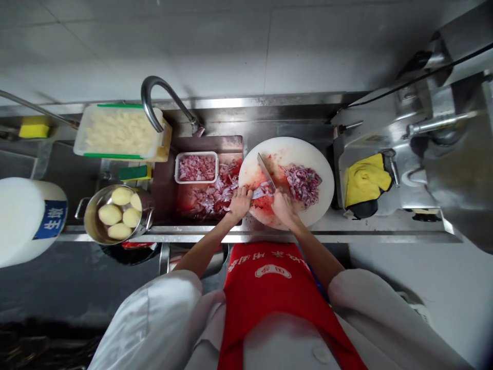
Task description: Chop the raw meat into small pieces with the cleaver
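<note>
While you bent over the counter, the round white board (252, 162) lay just right of the frame's centre, beside the reddish sink (234, 140). Inside that sink, loose meat (204, 198) lay around a white basket (216, 167) filled with more pieces. A dark-red heap of cut meat (304, 185) sat on the board's right half. Your right hand (284, 205) had its fingers closed around the handle of the knife (266, 172), its blade slanting toward the upper left. Your left hand (241, 201), at the board's left edge, had bent fingers against a pale strip (263, 192) near the blade; whether they pinched or only pressed it, you couldn't tell.
</note>
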`<state>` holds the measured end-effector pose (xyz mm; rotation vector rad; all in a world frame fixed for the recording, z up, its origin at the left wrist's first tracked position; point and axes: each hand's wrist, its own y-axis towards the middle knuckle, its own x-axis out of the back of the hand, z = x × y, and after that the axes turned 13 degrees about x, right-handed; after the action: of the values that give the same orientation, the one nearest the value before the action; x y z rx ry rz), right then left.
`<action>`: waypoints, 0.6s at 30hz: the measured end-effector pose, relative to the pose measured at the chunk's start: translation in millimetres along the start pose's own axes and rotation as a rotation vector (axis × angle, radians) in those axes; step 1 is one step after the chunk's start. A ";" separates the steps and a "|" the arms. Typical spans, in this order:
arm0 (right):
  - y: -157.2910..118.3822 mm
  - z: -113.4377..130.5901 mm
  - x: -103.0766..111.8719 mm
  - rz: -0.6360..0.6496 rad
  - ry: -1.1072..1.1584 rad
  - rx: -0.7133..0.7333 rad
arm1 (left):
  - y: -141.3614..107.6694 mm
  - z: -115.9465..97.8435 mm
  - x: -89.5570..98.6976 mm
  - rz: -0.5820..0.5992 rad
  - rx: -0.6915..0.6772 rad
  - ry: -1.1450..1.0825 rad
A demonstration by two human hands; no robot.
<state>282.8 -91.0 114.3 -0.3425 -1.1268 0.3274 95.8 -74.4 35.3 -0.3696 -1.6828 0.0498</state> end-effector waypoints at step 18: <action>-20.5 -82.3 11.0 -0.033 -0.042 -0.057 | -7.6 -9.7 -0.8 -0.010 -0.031 0.127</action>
<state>364.1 -113.1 100.0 -0.3680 -1.1840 0.2750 103.7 -83.6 37.8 -0.3799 -1.5615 -0.0069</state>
